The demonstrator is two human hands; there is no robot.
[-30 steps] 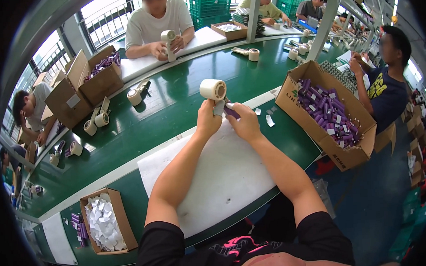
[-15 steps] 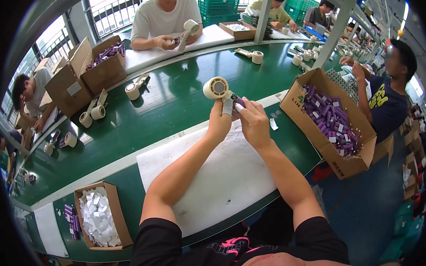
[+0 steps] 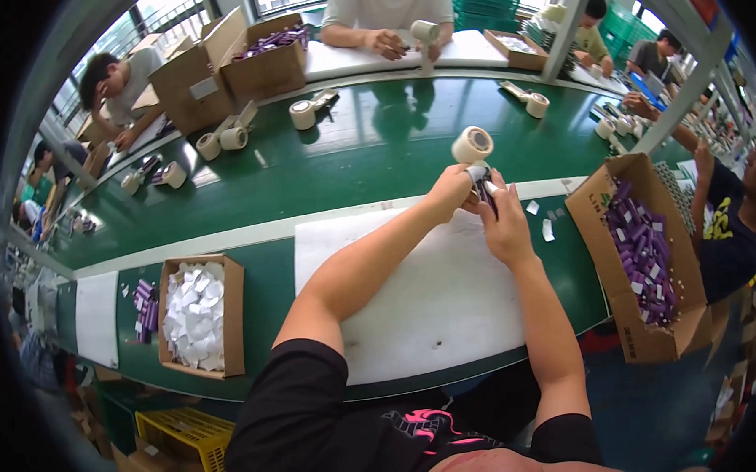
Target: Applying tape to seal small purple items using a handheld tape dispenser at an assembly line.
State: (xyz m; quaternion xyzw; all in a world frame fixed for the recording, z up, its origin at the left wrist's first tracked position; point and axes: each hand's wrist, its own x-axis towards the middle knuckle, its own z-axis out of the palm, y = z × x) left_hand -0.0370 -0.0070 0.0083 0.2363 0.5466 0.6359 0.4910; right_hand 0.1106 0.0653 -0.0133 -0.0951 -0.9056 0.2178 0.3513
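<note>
My left hand [image 3: 452,192] and my right hand [image 3: 502,218] meet over the far edge of a white mat [image 3: 431,301] on the green conveyor belt. Both pinch a small dark purple item [image 3: 485,196] between the fingers. A cream roll of tape [image 3: 472,144] on a dispenser stands just above the left hand, touching its fingertips. Small white paper scraps [image 3: 546,224] lie on the belt right of my hands.
An open cardboard box of purple items [image 3: 645,258] sits at my right. A box of white slips [image 3: 198,315] stands at my left with a few purple items beside it. Tape dispensers [image 3: 305,113] and more boxes [image 3: 244,60] line the far belt. Other workers sit opposite and to the right.
My view has shifted, so the hands and tape roll sit farther right in the picture. Both hands stay together on the purple item by the tape roll.
</note>
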